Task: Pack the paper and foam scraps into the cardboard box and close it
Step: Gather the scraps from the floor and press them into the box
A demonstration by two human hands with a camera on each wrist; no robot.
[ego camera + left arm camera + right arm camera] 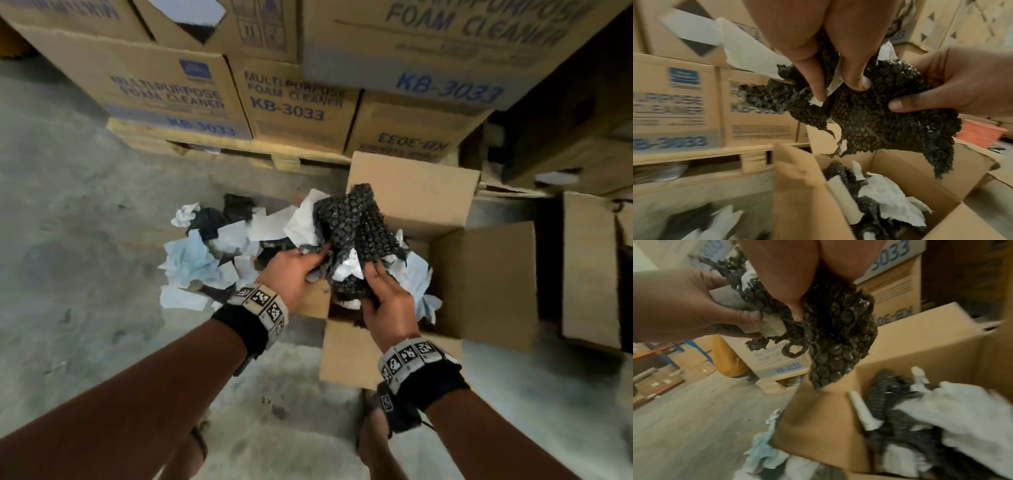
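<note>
An open cardboard box (496, 274) stands on the floor with its flaps up. Inside lie white paper and black bubbled foam (885, 194). Above its left side both hands hold one bundle of black bubbled foam sheet (352, 222) mixed with white paper. My left hand (308, 260) pinches the bundle's left part, fingers curled into it (857, 81). My right hand (376, 274) grips its right part, the thumb pressed on the foam (898, 104). A pile of paper and foam scraps (219, 246) lies on the floor left of the box.
Stacked cartons printed KB-3033 (291, 102) on a wooden pallet (239, 150) stand close behind the box and the pile. Another carton (589, 267) stands to the right. Bare concrete floor (85, 240) spreads left. Orange and blue shelving (659, 350) shows far off.
</note>
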